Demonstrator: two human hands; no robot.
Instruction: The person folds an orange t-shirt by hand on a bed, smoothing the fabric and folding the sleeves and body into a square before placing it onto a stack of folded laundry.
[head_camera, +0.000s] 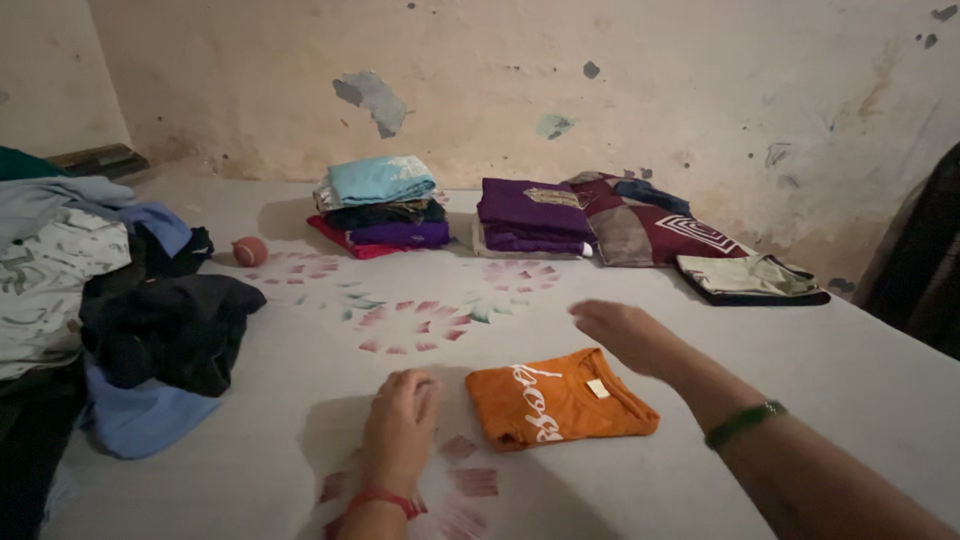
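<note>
Folded orange T-shirt (558, 398) lies flat on the bed sheet (850, 350), low centre of view, white lettering and a small neck label facing up. It sits between our two hands.

Our left hand (400, 425) rests on the sheet just left of the shirt, fingers loosely curled, palm down, holding nothing; we can't tell if it touches the shirt edge. Red band on that wrist.

Our right hand (625, 332) hovers over the shirt's upper right corner, fingers relaxed and open, gripping nothing. It is slightly blurred. Green bangle (744, 423) on that forearm.

The sheet is pale with a printed ring of pink petal shapes (415, 325) just beyond the shirt.

Further back, near the wall:
- stack of folded clothes (380, 205), light blue on top, dark and purple below, red at the bottom
- just right of it, a folded purple pile (533, 215) with a gold patch
- beside that, a maroon patterned piece (650, 225), touching the purple pile
- then a cream and black folded item (750, 277) at the right end

Small reddish ball (250, 251) sits left of the stacks, well apart from the shirt.

Far left: loose heap of unfolded clothes (120, 290), grey, blue, black and a white print mixed.

Wall (600, 90) behind is stained, paint flaking.
</note>
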